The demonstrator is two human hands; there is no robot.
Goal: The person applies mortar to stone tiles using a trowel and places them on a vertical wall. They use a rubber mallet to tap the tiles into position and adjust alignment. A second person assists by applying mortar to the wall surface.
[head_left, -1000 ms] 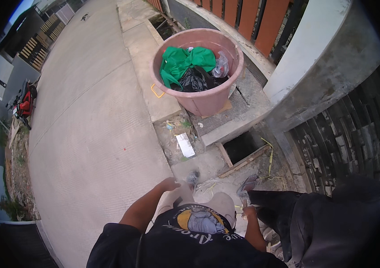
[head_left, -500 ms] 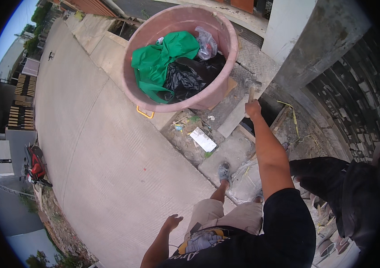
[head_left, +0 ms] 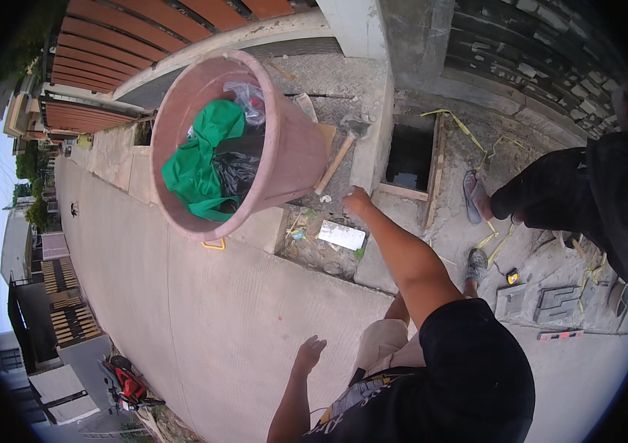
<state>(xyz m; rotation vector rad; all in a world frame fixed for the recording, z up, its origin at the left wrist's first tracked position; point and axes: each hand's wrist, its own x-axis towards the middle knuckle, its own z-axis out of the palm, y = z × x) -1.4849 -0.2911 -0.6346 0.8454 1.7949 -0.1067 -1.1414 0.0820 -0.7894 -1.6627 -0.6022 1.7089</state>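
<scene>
Looking at the head view from beside the road (head_left: 218, 317), I see the right hand (head_left: 358, 203) has let go of the wood-handled hammer (head_left: 336, 164), which now lies on the rough slab (head_left: 343, 88) by the pink tub (head_left: 293, 151). So that hand seems free, though I can't tell how its fingers bend, and the left hand (head_left: 308, 354) hangs well apart, loose and empty.
</scene>
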